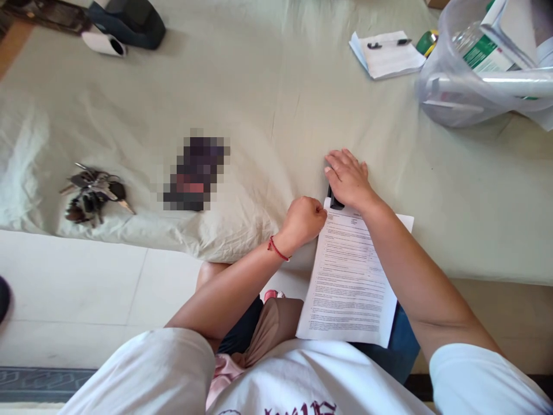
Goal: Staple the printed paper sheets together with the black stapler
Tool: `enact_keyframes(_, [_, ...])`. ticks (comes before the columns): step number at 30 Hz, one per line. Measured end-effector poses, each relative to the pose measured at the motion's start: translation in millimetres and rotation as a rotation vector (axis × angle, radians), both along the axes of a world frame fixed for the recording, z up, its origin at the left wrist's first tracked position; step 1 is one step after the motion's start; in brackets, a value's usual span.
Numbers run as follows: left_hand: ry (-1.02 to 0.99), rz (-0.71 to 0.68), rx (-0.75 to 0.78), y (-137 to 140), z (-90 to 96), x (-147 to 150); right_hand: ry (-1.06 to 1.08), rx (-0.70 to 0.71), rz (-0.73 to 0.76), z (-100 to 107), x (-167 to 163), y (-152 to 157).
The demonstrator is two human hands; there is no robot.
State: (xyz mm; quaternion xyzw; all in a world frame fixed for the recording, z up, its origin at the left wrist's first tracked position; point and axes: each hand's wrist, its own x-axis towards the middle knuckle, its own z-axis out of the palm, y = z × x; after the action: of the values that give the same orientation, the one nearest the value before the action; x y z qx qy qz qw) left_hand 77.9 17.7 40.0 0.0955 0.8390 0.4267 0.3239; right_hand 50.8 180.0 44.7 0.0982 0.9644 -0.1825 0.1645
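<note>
A stack of printed paper sheets (345,288) hangs over the bed's near edge onto my lap, its top end lying on the cover. My left hand (303,220), with a red string bracelet on the wrist, is closed on the sheets' upper left corner. Over the top edge of the paper sits a black stapler (336,203), mostly covered by my right hand (349,180). The right palm and fingers rest over the stapler's body, and its front end shows at the paper.
Keys (95,190) and a blurred-out dark object (196,173) lie to the left. A tape dispenser (129,23) stands far left. At the far right are a notepad (391,60) with a pen and a translucent bin (449,104) holding papers and a bottle.
</note>
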Motion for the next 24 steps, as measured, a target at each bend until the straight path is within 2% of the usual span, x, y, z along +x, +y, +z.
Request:
enact_keyframes(6, [-0.157, -0.016, 0.029, -10, 8.2, 8, -0.015, -0.013, 0.009, 3, 8, -5])
enact_keyframes(14, [-0.196, -0.046, 0.013, -20, 3.0, 18, 0.015, -0.029, -0.005, 1, 27, -15])
enact_keyframes(24, [-0.201, -0.074, 0.018, -24, 7.8, 22, 0.111, 0.001, 0.003, -5, 37, -19])
